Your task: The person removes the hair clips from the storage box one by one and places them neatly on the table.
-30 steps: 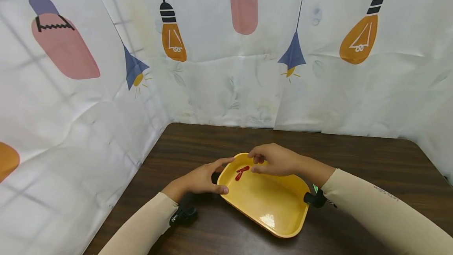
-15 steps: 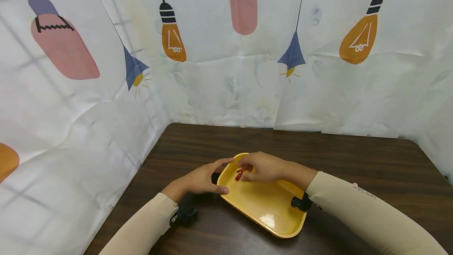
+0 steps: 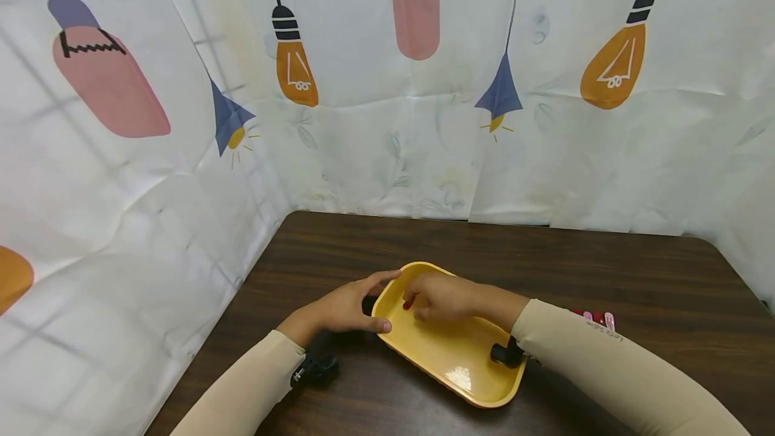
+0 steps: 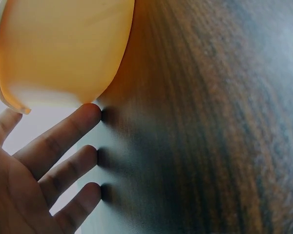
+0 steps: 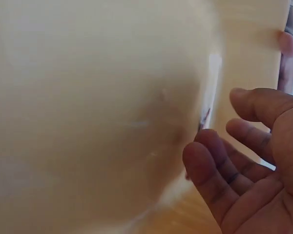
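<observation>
A yellow tray (image 3: pixel 445 355) lies on the dark wooden table. My left hand (image 3: pixel 345 305) rests against its left end, thumb and fingers spread; in the left wrist view the fingertips of this hand (image 4: pixel 53 161) touch the table and the tray's wall. Inside the tray's far left part, my right hand (image 3: pixel 445 296) reaches down over a small red hair clip (image 3: pixel 408 303), mostly hidden by the fingers. The right wrist view shows this hand (image 5: pixel 249 156) with loosely bent fingers and the thumb apart from them; a dark red sliver (image 5: pixel 204 119) shows beyond the fingertips.
Several red and pink hair clips (image 3: pixel 598 318) lie in a row on the table, partly behind the right sleeve (image 3: pixel 605 355). Black wrist cameras (image 3: pixel 505 354) sit on both wrists. A printed curtain (image 3: pixel 387 153) hangs behind the table.
My right hand has moved left and lower into the tray, now covering most of the red hair clips there. Its sleeve has uncovered the clips on the table. The left hand stays put.
</observation>
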The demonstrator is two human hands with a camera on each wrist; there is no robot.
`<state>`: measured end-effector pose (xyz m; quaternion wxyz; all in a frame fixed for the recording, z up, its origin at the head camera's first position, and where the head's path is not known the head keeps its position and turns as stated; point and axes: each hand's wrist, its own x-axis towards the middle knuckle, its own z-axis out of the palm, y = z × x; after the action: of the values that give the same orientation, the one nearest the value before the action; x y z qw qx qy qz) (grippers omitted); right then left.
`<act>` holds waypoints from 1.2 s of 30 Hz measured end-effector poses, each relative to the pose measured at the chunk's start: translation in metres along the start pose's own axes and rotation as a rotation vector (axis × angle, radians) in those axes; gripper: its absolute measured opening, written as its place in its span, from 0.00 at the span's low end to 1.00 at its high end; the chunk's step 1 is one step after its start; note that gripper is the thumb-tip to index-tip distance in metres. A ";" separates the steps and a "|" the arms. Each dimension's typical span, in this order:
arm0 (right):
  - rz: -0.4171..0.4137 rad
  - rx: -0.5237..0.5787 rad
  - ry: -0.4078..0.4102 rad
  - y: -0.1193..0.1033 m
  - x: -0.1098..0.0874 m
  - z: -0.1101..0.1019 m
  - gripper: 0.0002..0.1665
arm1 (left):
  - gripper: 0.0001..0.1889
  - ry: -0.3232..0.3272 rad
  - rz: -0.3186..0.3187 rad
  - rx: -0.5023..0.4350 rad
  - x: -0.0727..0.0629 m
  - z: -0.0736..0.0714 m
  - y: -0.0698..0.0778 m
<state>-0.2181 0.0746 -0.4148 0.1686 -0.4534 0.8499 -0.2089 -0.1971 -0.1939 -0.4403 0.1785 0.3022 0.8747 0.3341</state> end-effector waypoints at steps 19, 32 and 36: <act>0.001 -0.091 -0.019 0.000 0.000 0.009 0.14 | 0.49 0.003 -0.005 0.013 0.000 0.000 -0.001; 0.016 -0.042 0.010 -0.002 -0.003 0.008 0.12 | 0.49 0.007 -0.017 0.009 0.000 0.000 -0.001; 0.002 -0.078 -0.003 -0.001 -0.003 0.008 0.13 | 0.49 0.008 -0.016 0.011 0.000 0.001 -0.001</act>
<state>-0.2115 0.0748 -0.4208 0.1523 -0.4591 0.8576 -0.1749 -0.1972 -0.1944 -0.4414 0.1761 0.2949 0.8796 0.3291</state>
